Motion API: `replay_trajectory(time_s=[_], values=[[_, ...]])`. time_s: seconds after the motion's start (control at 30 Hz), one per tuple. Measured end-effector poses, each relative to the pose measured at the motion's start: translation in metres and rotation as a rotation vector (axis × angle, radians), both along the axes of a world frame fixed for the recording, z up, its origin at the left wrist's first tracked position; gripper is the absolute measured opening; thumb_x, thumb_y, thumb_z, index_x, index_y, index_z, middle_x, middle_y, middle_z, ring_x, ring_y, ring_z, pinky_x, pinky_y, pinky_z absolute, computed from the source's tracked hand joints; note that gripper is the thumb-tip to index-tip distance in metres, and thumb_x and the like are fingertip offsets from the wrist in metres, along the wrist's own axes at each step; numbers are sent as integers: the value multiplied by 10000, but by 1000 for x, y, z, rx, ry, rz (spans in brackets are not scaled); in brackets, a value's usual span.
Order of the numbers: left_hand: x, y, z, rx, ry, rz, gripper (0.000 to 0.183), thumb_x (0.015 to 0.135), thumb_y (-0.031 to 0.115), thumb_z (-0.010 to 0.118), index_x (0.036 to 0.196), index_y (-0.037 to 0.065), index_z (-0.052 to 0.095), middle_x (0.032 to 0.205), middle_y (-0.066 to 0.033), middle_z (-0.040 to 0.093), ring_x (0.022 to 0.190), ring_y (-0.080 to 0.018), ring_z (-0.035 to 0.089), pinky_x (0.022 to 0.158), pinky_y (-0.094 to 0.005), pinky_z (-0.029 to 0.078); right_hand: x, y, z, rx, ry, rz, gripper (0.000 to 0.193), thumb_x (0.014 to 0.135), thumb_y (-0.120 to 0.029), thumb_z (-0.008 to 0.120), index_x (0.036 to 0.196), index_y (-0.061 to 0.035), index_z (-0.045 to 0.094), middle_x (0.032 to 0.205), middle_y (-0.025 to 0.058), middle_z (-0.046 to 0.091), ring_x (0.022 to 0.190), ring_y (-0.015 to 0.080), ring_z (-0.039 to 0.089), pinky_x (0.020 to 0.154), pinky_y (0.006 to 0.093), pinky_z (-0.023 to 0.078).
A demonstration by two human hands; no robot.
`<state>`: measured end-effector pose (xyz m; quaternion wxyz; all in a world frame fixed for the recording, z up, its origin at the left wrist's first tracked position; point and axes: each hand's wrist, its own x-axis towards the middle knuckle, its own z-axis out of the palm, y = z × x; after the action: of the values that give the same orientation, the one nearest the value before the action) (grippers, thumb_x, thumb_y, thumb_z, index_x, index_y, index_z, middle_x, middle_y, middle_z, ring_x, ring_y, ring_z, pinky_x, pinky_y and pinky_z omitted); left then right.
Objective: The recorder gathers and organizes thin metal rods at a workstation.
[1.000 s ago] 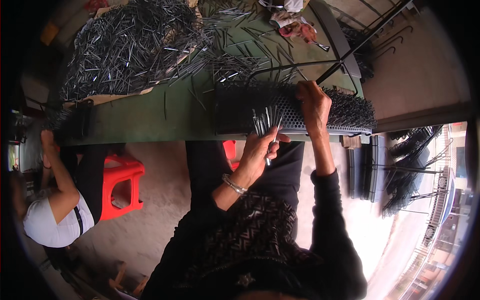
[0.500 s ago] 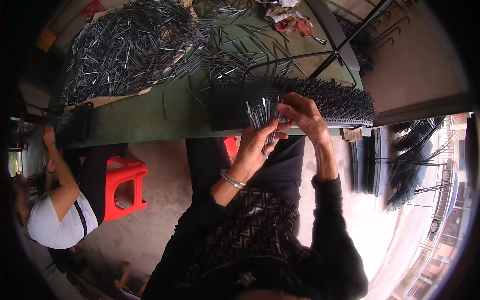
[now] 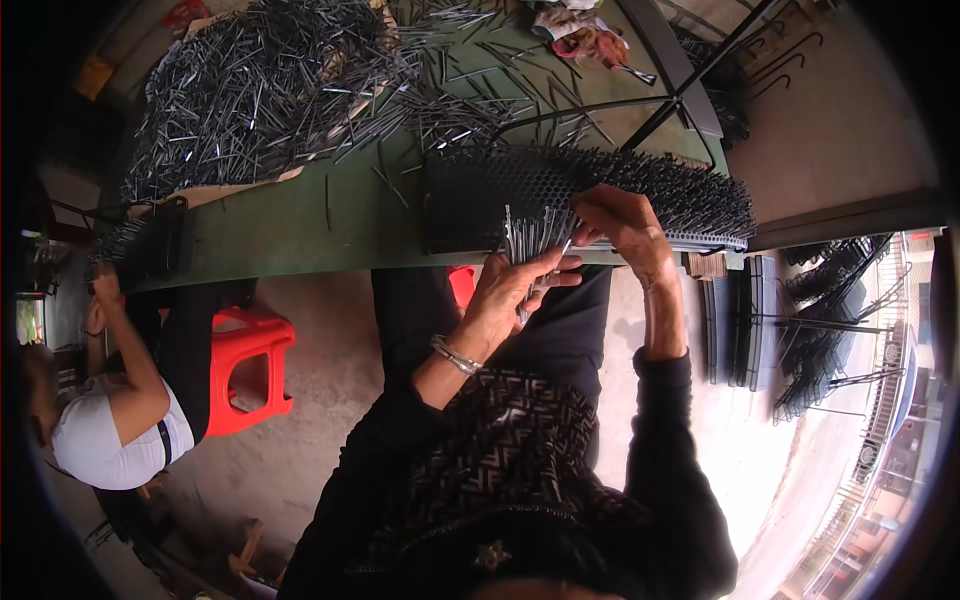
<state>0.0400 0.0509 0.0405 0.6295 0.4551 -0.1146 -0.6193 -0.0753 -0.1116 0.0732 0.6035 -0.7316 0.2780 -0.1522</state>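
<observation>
A fanned bundle of thin dark metal rods stands up out of my left hand, whose fingers are wrapped round its lower ends. Just right of the bundle, my right hand is closed in a pinch over the front edge of a black perforated panel. What its fingertips hold is too small to make out. Rows of upright rods fill the panel's right part and its back edge. Open holes show in its middle, behind the bundle.
On the green table, a large heap of loose rods lies at the far left, with more scattered beside it. Crumpled gloves lie at the back. A co-worker sits left by a red stool. Dark panels stand at right.
My left hand has shifted slightly, and its bundle is more spread and upright. My right hand has moved a little to the right, away from the bundle. The co-worker's arms have shifted.
</observation>
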Motion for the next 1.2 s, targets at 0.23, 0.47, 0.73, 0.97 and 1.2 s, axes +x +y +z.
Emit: replay_trajectory(time_s=[0.23, 0.47, 0.73, 0.97, 1.2], values=[[3, 1, -4, -39, -18, -52, 237, 947, 203, 614, 1021, -20, 648, 932, -153, 726, 718, -164, 715, 351, -177, 309, 0, 6, 8, 76, 70, -15, 227, 885, -111, 591, 987, 84, 647, 863, 118, 656, 738, 188, 689, 678, 280, 569], [1, 2, -7, -44, -136, -14, 268, 947, 226, 618, 907, -34, 669, 890, -166, 729, 676, -159, 707, 368, -177, 294, -2, 6, 9, 113, 77, -27, 214, 890, -110, 592, 978, 76, 652, 869, 106, 649, 752, 188, 698, 669, 270, 566], [1, -2, -14, -54, -140, 6, 210, 960, 173, 598, 1010, -24, 649, 847, -142, 721, 561, -106, 666, 308, -188, 289, -4, 6, 6, 22, 35, -16, 196, 899, -101, 592, 980, 71, 640, 807, 98, 651, 729, 168, 689, 666, 267, 553], [7, -2, -22, 13, -72, 46, 314, 940, 258, 636, 1102, -10, 638, 1039, -133, 719, 900, -181, 717, 395, -180, 247, -5, -1, 10, -107, -115, -183, 137, 918, -81, 600, 964, 41, 643, 813, 100, 686, 718, 146, 675, 687, 256, 543], [-4, -10, -25, 19, 111, 20, 342, 958, 266, 602, 1154, -13, 609, 1104, -168, 694, 984, -218, 703, 419, -191, 294, 9, -16, -9, -797, -49, -534, 120, 924, -79, 576, 970, 7, 647, 797, 89, 705, 710, 124, 677, 688, 248, 523]])
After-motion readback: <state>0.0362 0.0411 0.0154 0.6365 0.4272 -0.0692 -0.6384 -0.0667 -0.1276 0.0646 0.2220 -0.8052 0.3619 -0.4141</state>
